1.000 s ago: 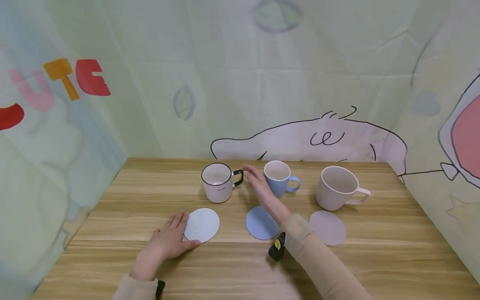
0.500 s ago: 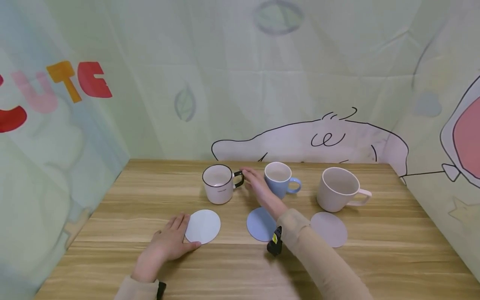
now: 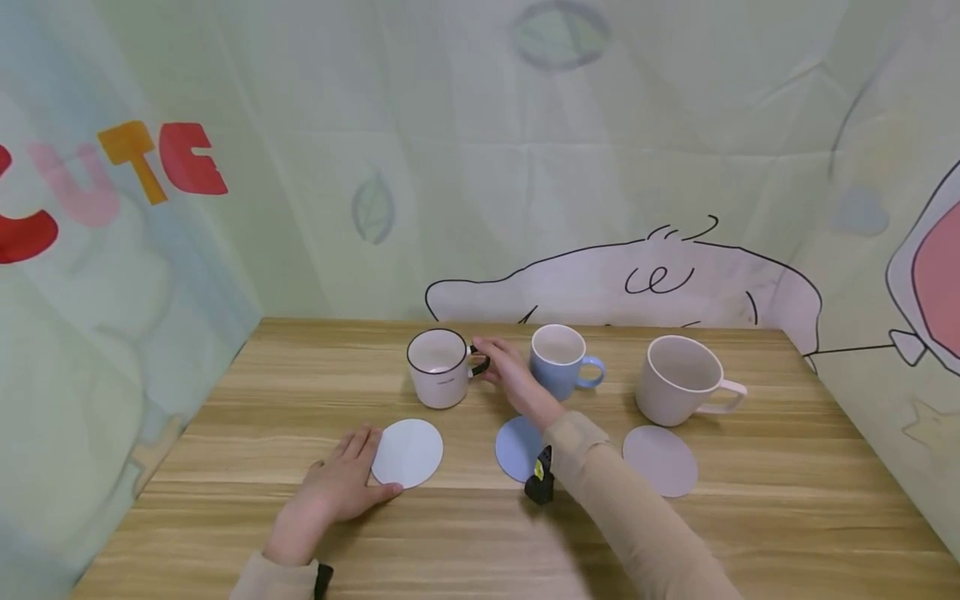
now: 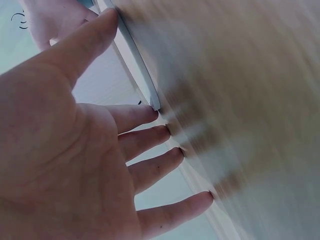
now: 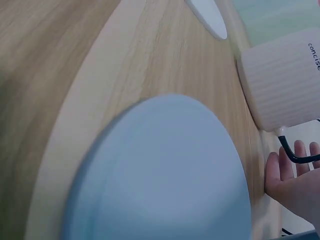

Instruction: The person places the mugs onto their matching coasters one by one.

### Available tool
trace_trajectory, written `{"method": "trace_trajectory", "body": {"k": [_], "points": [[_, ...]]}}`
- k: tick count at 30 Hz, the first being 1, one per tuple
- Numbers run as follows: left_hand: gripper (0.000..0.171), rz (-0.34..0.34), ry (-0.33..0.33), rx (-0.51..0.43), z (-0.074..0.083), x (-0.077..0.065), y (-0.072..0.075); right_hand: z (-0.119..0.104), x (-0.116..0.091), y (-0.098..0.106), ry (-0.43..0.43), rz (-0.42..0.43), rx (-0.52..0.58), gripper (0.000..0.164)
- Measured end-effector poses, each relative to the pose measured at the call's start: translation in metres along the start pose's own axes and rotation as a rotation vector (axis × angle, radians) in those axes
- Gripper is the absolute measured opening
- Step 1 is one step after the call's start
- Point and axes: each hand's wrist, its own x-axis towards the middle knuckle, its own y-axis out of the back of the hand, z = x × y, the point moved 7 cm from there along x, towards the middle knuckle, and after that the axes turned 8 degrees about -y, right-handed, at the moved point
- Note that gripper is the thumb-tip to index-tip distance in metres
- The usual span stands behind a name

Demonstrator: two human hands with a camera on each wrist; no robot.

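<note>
In the head view my right hand (image 3: 513, 372) is at the black handle of a white mug (image 3: 440, 385) with a dark rim. The right wrist view has its fingers (image 5: 285, 167) stretched behind that handle (image 5: 295, 156); the thumb is hidden there. My left hand (image 3: 341, 482) rests on the table beside a white round coaster (image 3: 408, 454). Its thumb (image 4: 102, 30) and index finger (image 4: 135, 116) reach the coaster's edge, the other fingertips on the wood. A blue mug (image 3: 557, 367) stands just right of my right hand.
At the right stands a wide pinkish mug (image 3: 678, 383), with a pinkish coaster (image 3: 660, 461) in front of it. A blue coaster (image 3: 517, 446) lies partly under my right forearm. Printed cloth (image 3: 480, 167) hangs behind the wooden table (image 3: 465, 542).
My right hand has moved left and slightly down, from just beside the white mug's handle to overlapping it. The left hand and the mugs have stayed in place.
</note>
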Motion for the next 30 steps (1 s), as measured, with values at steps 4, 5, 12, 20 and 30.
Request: {"method": "trace_trajectory", "body": {"k": [4,5,12,20,30], "points": [[0.093,0.004,-0.001,0.009,-0.0012,0.0001,0.0002,-0.0004,0.0016,-0.0025,0.026,0.006,0.053,0.035],[0.093,0.006,-0.003,0.01,-0.0013,0.0001,0.0002,-0.0006,0.0016,-0.0031,0.03,0.011,0.063,0.034],[0.092,0.011,-0.01,0.011,-0.0005,-0.0001,0.0001,0.0013,0.0039,-0.004,0.048,0.043,0.102,0.028],[0.092,0.0,-0.002,0.001,0.0008,-0.0007,0.0008,0.0027,0.0056,-0.0037,0.041,0.079,0.067,0.013],[0.092,0.01,-0.011,0.009,0.0006,-0.0003,0.0004,0.0044,0.0093,-0.0052,0.053,0.07,-0.045,0.028]]}}
